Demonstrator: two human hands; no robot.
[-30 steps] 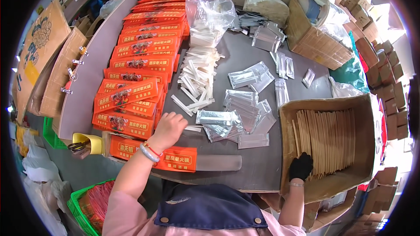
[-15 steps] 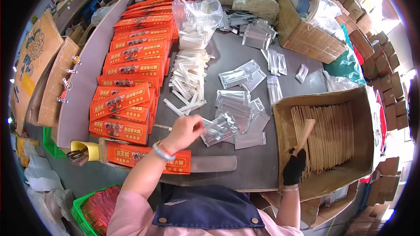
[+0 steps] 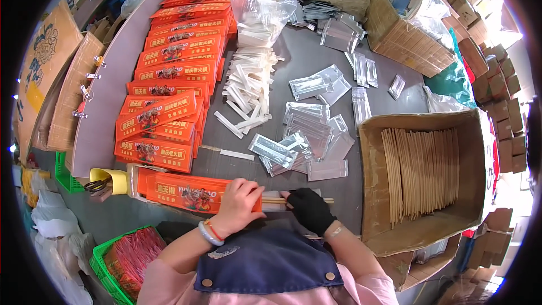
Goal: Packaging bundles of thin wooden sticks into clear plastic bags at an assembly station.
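Right fingers [image 3: 294, 198] pinch chopsticks [image 3: 274, 200], left fingers [image 3: 248, 188] curl over the edge of a red packet [image 3: 189, 194], bare tabletop [image 3: 347, 199] rightward.

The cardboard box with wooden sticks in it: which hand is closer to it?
Right. The black-gloved right hand is on some wooden sticks, left of the cardboard box. The left hand is farther left, on a red packet.

Scissors [image 3: 98, 185] show at a yellow holder [image 3: 117, 182] on the left; brown cartons [image 3: 511, 114] stand stacked far right.
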